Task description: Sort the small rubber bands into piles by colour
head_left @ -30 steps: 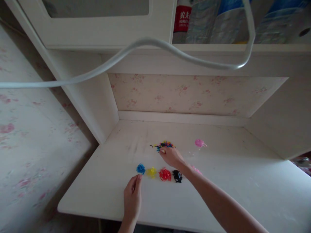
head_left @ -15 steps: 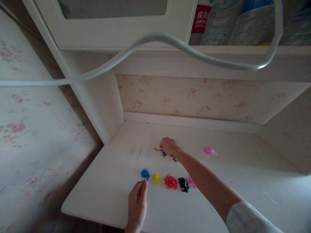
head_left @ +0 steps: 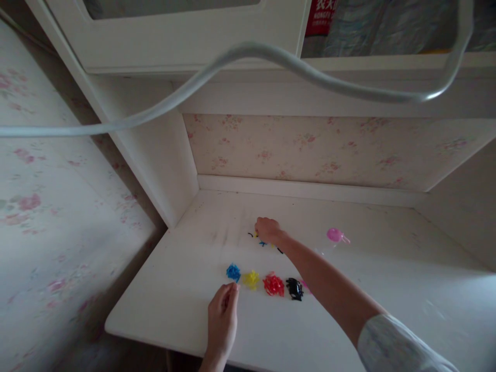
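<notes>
My right hand [head_left: 268, 230] reaches far over the white desk, fingers curled down onto a small mixed group of bits. Yellow, black and blue strands [head_left: 263, 243], perhaps rubber bands, show around it; its fingertips are hidden. My left hand [head_left: 223, 312] is closed in a pinch just below the blue pile [head_left: 233, 272], and I cannot make out anything in it. To the right of the blue pile lie a yellow pile [head_left: 251, 279], a red pile [head_left: 273, 284] and a black pile [head_left: 295, 289]. A pink pile [head_left: 306, 285] is partly hidden behind my right forearm.
A pink rounded piece with thin tails [head_left: 335, 235] lies on the desk [head_left: 186, 289] at the right. A white cable [head_left: 248, 50] hangs across the view, in front of the cabinet [head_left: 174, 46]. Wrapped bottles [head_left: 372, 28] stand on the upper shelf.
The view has shifted slightly. The mixed strands beneath my right hand look fewer and more spread apart. Both hands stay in nearly the same places.
</notes>
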Demonstrator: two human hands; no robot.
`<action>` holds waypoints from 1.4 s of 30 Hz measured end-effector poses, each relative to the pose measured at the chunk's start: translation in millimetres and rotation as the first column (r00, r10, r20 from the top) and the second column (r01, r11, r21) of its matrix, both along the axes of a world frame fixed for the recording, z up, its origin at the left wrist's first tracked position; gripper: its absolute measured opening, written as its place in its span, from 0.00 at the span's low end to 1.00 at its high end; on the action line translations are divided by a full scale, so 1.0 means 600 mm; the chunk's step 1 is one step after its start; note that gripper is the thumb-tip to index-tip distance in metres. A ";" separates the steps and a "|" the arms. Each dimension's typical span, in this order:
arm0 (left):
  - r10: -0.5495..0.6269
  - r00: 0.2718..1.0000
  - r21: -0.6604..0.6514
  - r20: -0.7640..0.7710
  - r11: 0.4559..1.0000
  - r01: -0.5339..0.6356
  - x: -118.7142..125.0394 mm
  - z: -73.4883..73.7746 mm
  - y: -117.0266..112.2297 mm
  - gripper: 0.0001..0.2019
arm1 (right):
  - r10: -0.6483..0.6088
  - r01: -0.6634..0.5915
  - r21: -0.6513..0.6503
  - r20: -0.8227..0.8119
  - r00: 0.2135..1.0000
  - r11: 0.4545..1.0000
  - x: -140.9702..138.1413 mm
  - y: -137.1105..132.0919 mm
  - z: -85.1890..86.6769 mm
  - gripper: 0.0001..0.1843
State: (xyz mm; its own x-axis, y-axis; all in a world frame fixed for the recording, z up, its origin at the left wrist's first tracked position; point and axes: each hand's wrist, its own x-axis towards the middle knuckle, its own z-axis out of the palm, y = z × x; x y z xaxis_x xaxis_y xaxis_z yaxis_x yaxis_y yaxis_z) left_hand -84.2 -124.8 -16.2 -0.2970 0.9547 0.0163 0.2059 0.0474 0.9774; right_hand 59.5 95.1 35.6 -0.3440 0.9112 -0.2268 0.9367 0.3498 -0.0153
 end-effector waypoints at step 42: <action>-0.046 0.988 -0.002 -0.146 0.999 0.046 0.004 0.002 -0.005 0.17 | 0.049 -0.005 0.069 -0.662 0.748 0.998 0.089 -0.263 0.032 0.18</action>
